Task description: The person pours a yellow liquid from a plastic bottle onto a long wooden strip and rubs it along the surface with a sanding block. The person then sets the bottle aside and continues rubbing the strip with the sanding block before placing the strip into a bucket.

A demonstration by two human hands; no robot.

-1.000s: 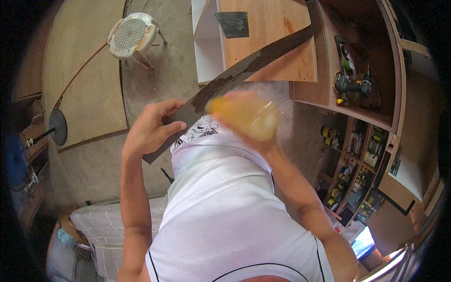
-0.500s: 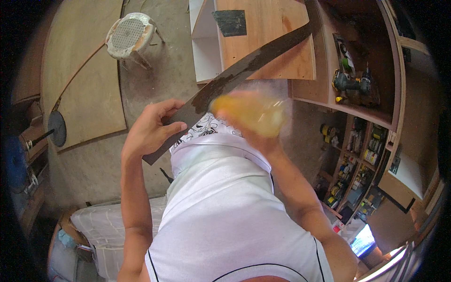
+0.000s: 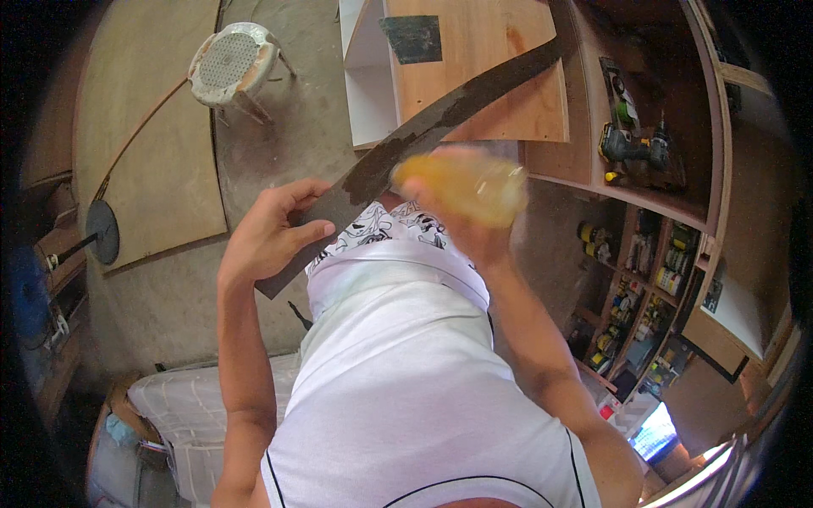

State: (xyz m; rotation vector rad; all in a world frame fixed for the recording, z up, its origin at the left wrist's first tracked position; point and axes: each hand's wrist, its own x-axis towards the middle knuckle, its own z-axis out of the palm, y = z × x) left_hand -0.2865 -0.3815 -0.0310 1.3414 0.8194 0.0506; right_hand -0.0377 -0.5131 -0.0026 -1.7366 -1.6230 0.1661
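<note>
My left hand pinches the near end of a long, dark grey-brown strip, thumb on top and fingers underneath. From there the strip runs up and right, bending over the corner of a wooden cabinet. A darker, wet-looking patch with ragged edges covers its middle part. In my right hand is a yellowish, see-through squeeze bottle, tilted with its narrower end toward the strip. Motion blurs the bottle and the fingers around it, and I cannot tell whether it touches the strip.
A round, stained white stool stands at the far left beside a large wooden sheet. On the right, an open wooden cabinet holds a cordless drill. Below it are compartments with small containers. A covered pale thing lies lower left.
My right hand and the bottle have shifted slightly right and upward, away from my left hand. My left hand keeps its hold on the strip's end, nearly still.
</note>
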